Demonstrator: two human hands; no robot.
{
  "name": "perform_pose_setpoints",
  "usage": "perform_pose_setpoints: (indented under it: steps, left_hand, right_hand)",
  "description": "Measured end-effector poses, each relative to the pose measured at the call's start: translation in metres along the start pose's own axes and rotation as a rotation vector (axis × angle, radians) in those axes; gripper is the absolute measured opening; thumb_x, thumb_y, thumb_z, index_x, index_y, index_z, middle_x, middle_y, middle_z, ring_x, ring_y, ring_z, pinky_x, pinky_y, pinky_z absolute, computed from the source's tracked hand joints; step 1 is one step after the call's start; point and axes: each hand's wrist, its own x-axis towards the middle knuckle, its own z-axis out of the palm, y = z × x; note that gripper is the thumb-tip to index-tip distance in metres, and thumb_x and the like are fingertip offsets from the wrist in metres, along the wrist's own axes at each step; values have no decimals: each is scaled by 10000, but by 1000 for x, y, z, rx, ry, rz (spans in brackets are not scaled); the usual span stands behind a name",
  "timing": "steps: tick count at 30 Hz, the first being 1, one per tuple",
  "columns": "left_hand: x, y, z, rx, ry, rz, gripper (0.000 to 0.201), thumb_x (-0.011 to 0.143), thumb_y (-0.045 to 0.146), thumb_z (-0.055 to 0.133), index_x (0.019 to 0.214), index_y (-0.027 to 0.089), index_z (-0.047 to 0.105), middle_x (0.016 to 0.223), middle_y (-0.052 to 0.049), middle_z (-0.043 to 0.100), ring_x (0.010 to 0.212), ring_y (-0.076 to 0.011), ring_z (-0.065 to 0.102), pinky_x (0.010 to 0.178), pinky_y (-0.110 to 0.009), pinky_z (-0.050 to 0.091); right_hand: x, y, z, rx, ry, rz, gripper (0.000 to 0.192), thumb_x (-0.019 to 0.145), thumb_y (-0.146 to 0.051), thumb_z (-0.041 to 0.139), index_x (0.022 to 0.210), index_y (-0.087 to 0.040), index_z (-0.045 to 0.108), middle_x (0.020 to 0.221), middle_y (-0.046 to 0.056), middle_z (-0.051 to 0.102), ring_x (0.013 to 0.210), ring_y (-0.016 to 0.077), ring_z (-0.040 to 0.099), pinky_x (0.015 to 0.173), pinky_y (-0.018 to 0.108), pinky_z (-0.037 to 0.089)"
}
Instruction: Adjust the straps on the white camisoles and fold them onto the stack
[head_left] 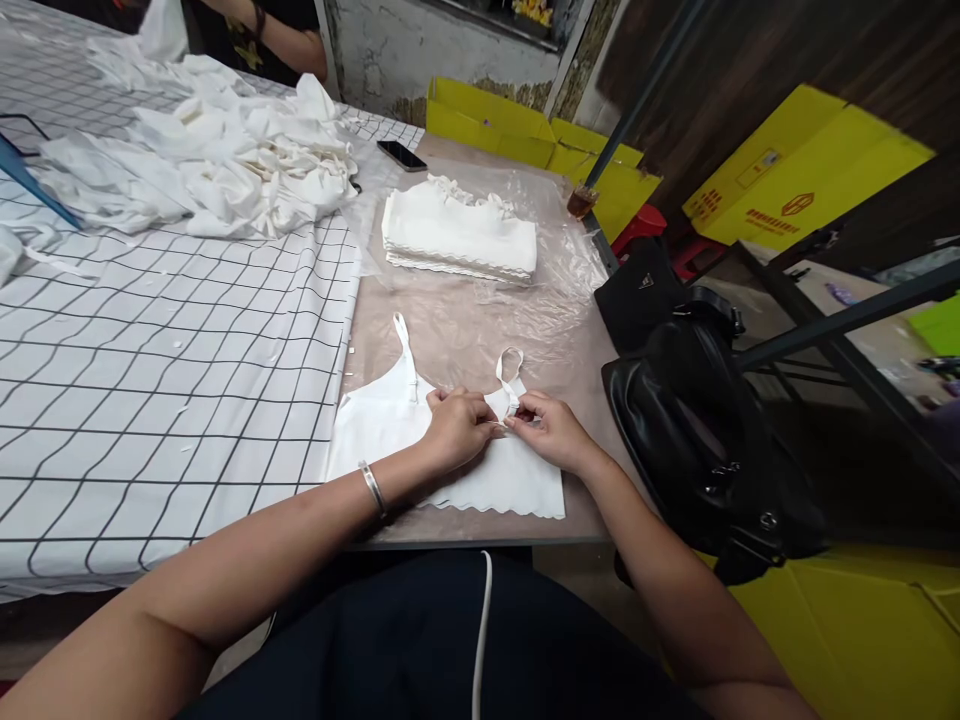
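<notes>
A small white camisole top [390,430] with thin straps lies flat near the table's front edge. My left hand [459,428] rests on its upper edge and pinches the fabric by the right strap. Just to the right, my right hand [551,430] pinches the base of that same strap [511,372]. The two sets of fingertips almost touch. The left strap lies loose, pointing away from me. A silver bangle sits on my left wrist.
A folded stack of white tops [459,235] lies on clear plastic sheeting behind. A heap of white garments [225,160] covers the grid-patterned cloth [150,360] at left. A phone [402,155], a black handbag [697,440] at right, yellow boxes [802,170] and another person's arm [289,45] are nearby.
</notes>
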Motion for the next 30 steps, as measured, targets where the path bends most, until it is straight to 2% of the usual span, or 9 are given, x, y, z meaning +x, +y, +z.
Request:
perform_pose_setpoints:
  steps: [4,11,14,16,18,21,24,27,30]
  left_hand:
    - [0,-1,0,22,-3,16,138,804,256,680,684,188,667,830,1,700,946,-206,535,885,-419,198]
    - [1,-1,2,74,8,2,155,812,300,671,707,186,672,812,-21,687,924,-205,538,892,-422,215]
    - [-1,1,1,140,13,31,127,838,278,628,761,189,676,847,-35,678,940,-221,543,903,-442,243]
    - [-7,4,-1,252,41,118,92,847,229,595,870,179,670,953,-70,662,977,-246,538,915,-463,274]
    - [-19,7,-3,386,59,255,167,846,188,570,993,160,642,1051,-116,628,1006,-268,528,920,-468,315]
    - [-38,3,1,492,-42,486,224,911,204,480,1077,154,622,1097,-125,625,1053,-270,526,961,-444,347]
    - [-53,-7,7,502,-148,628,358,984,314,376,1260,187,565,1329,-88,567,1275,-291,430,1091,-470,250]
    - [-59,-15,10,513,-240,676,482,990,450,333,1415,246,437,1508,-42,403,1414,-306,277,1152,-508,136]
    - [-61,-16,10,531,-322,679,524,987,505,300,1450,279,392,1540,-26,344,1448,-286,220,1172,-515,72]
  right_hand:
    - [3,3,0,20,-8,7,134,775,-194,614,664,-177,543,702,-11,512,667,131,500,618,252,394]
    - [6,-4,-3,-127,11,-149,119,761,-121,596,677,-184,541,758,15,535,752,159,508,701,286,403]
    - [10,-2,-3,-97,-12,-80,130,731,-146,618,636,-183,538,714,3,522,715,154,499,676,283,391]
    - [12,-1,-3,71,-26,61,132,727,-223,637,639,-180,549,688,-4,535,677,149,507,644,279,392]
    - [15,0,-3,338,-22,217,146,709,-288,661,697,-179,566,707,-4,586,684,153,545,655,281,423]
    - [20,-3,-5,739,-4,381,236,624,-227,717,756,-197,523,792,5,665,787,173,623,762,304,482]
    - [34,-7,-12,1051,8,510,254,621,-113,671,749,-213,477,793,7,678,834,175,655,845,333,505]
    - [62,-10,-22,1185,73,553,199,687,-70,596,762,-214,482,797,15,680,823,156,660,879,331,514]
    - [96,-10,-33,1087,140,501,180,737,-65,581,785,-211,487,825,25,688,799,145,658,861,308,523]
